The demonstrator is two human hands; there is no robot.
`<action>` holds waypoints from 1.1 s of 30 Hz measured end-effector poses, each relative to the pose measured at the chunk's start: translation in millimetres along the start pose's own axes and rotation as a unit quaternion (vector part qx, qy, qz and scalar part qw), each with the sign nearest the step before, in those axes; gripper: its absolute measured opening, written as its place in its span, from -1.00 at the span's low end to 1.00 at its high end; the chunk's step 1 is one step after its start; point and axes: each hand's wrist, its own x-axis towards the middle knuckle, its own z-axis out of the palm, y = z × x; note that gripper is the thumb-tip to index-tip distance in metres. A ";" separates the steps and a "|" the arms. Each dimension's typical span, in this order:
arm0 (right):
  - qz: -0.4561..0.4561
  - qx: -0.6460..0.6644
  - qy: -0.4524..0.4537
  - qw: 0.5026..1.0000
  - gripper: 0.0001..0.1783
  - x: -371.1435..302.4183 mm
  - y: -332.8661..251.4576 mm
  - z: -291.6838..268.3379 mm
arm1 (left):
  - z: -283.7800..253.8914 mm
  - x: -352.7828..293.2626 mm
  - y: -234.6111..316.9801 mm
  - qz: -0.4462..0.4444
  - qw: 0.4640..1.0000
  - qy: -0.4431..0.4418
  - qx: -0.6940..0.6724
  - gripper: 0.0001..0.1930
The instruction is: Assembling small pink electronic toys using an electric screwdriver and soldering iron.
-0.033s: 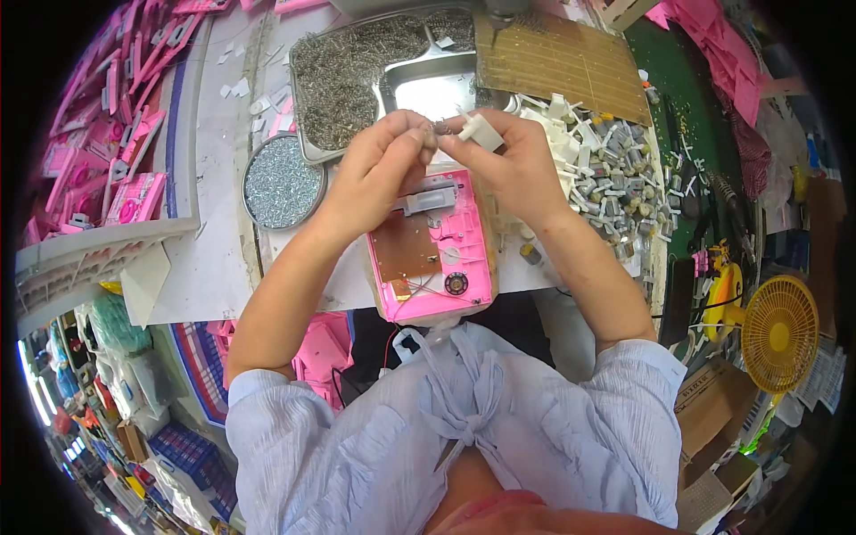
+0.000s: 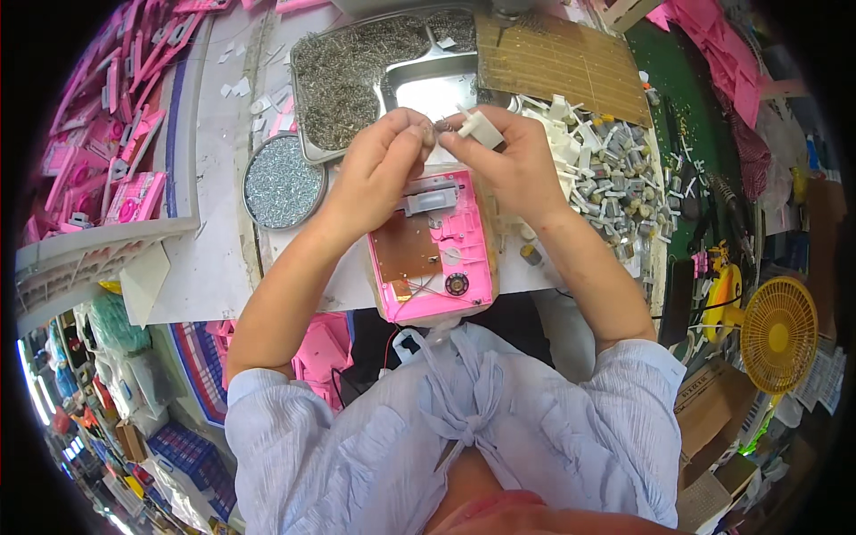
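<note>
My right hand [image 2: 526, 169] grips a white plastic part [image 2: 482, 131] between thumb and fingers, its thin stem pointing up and left. Facing it, my left hand [image 2: 379, 169] is pinched closed at a small dark metal spring [image 2: 443, 126] between the two hands' fingertips; the finger pads hide part of it. Below the hands lies an open pink plastic casing [image 2: 481, 259]. Inside the casing are a brown board [image 2: 401, 250], a grey bracket [image 2: 431, 201], thin wires and a round black speaker [image 2: 456, 283].
Beyond my hands stands a metal tray [image 2: 308, 147] of springs, with a brown ribbed sheet [image 2: 562, 67] beside it. Left is a round dish of screws [image 2: 283, 181]; right, a heap of white parts and grey motors [image 2: 615, 165]. Pink casings [image 2: 134, 196] crowd the far left; a yellow fan [image 2: 779, 334] stands right.
</note>
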 end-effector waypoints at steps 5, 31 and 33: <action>-0.043 -0.163 0.021 0.985 -0.81 24.6 0.9 2.5 | -6.0 28.8 -8.1 0.131 0.947 0.134 0.262 -0.63; -0.201 -0.229 -0.165 0.938 -0.54 -102.7 -17.2 -18.3 | 20.7 -122.2 -1.1 -0.213 0.949 -0.100 -0.208 -0.76; -0.219 -0.271 -0.171 0.922 -0.53 -111.0 -17.6 -16.7 | 24.3 -123.8 -7.3 -0.212 0.943 -0.115 -0.230 -0.72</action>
